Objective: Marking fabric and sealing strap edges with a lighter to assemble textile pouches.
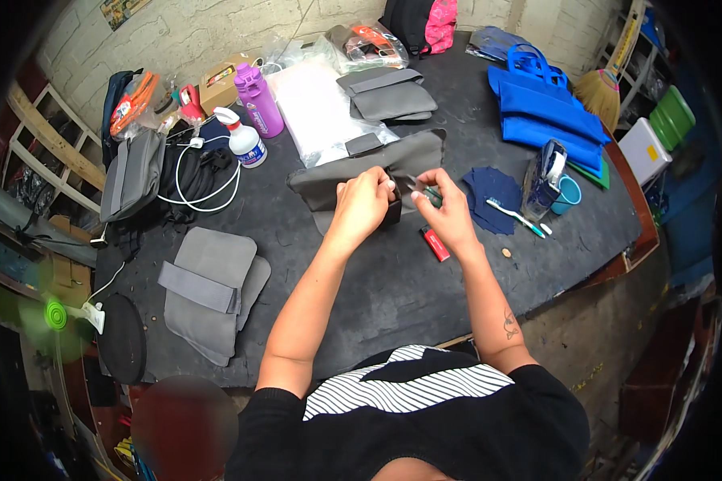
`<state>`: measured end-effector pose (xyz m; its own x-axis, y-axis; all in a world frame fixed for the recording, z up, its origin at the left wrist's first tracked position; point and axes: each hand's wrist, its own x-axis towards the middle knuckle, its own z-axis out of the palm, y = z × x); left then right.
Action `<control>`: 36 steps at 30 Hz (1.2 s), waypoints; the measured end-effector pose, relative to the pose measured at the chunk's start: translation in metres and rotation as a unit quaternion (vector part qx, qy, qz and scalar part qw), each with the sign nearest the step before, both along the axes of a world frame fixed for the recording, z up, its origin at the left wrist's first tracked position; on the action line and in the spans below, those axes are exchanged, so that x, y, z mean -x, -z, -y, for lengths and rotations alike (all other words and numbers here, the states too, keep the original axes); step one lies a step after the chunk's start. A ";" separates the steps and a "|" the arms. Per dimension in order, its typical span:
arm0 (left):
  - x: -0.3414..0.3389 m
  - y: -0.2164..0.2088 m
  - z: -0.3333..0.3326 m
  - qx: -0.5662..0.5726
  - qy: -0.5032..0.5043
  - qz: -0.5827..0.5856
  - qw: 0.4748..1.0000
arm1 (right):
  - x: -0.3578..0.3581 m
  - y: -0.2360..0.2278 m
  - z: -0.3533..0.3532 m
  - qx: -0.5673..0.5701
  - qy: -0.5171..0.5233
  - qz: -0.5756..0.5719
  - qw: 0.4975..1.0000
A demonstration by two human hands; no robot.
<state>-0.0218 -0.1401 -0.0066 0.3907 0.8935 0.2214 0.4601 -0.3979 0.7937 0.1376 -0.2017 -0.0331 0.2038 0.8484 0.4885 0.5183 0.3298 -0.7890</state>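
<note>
My left hand (364, 202) is closed on a dark edge of a grey fabric piece (329, 183), which stands partly upright on the table with a short tab on top. Close by on the right, my right hand (448, 210) pinches a small tool (433, 195) with a dark green handle against the same piece. The fingers cover most of the tool, so its exact kind is unclear. Just below that hand lies a red lighter-like object (436, 244). Dark blue fabric pieces (489, 192) are stacked to its right.
More grey fabric pieces lie at left (208, 280) and at the back (389, 94). A spray bottle (245, 143) and purple bottle (261, 100) stand back left. At right are a toothbrush (515, 215), a blue cup (568, 195) and blue bags (545, 108). A small fan (56, 315) stands far left.
</note>
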 end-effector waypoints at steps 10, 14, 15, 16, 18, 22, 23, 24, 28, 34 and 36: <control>-0.011 0.006 0.002 0.047 -0.033 0.122 0.991 | 0.010 -0.026 0.023 0.040 0.110 0.157 0.981; -0.015 0.012 0.002 0.054 -0.028 0.181 0.982 | 0.011 -0.029 0.021 -0.017 0.127 0.238 0.963; -0.015 0.012 0.003 0.047 -0.036 0.158 0.986 | 0.010 -0.029 0.021 -0.017 0.127 0.238 0.963; -0.016 0.012 0.004 0.041 -0.044 0.136 0.989 | 0.010 -0.028 0.021 -0.011 0.132 0.249 0.959; -0.016 0.009 0.007 0.005 -0.061 0.092 0.994 | 0.009 -0.029 0.022 -0.004 0.137 0.260 0.956; -0.015 0.010 0.011 -0.116 -0.049 -0.047 0.991 | 0.007 -0.030 0.028 0.030 0.151 0.263 0.952; -0.016 0.011 0.009 -0.079 -0.051 -0.054 0.994 | 0.007 -0.030 0.028 0.035 0.154 0.263 0.952; -0.017 0.015 0.008 -0.079 -0.052 -0.054 0.994 | 0.008 -0.029 0.028 0.034 0.154 0.263 0.952; -0.021 0.013 0.010 -0.095 -0.087 0.014 0.992 | 0.007 -0.030 0.027 0.033 0.158 0.261 0.952; -0.023 0.018 0.010 -0.116 -0.102 0.028 0.988 | 0.011 -0.032 0.023 0.003 0.156 0.252 0.955; -0.025 0.019 0.010 -0.139 -0.100 0.008 0.985 | 0.011 -0.032 0.022 -0.006 0.156 0.258 0.953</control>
<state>0.0032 -0.1498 -0.0252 0.2077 0.8559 0.4736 0.5403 -0.5040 0.6738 0.1261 -0.2233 -0.0016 0.1752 0.7790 0.6020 0.9107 0.1040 -0.3997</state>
